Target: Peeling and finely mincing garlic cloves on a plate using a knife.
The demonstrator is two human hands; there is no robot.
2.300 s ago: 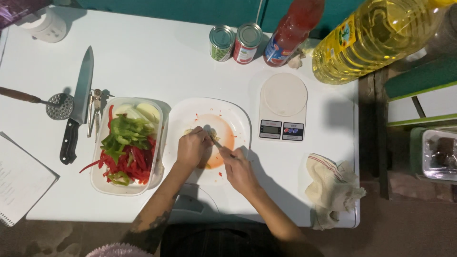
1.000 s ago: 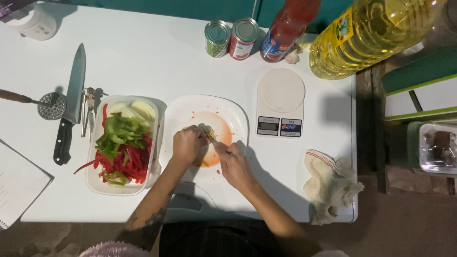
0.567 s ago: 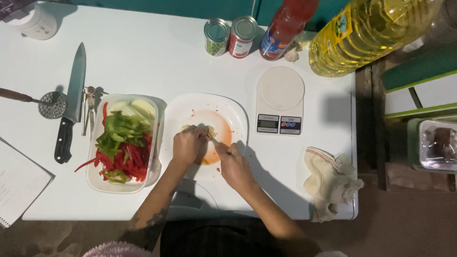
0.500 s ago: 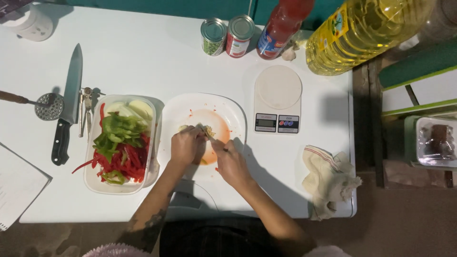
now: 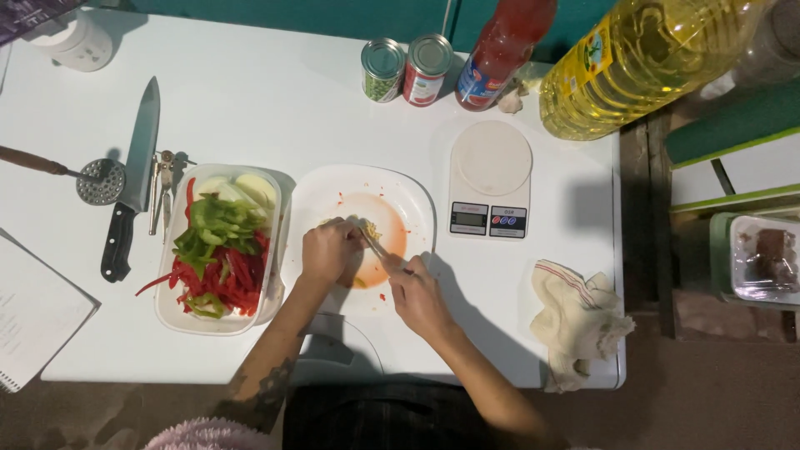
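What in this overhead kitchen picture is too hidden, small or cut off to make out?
- Small yellowish food on the white plate: too small to identify, partly behind the left hand.
- Thin utensil in the right hand: too small to tell its kind.
- Red bottle and yellow oil bottle: tops cut off by the upper edge.
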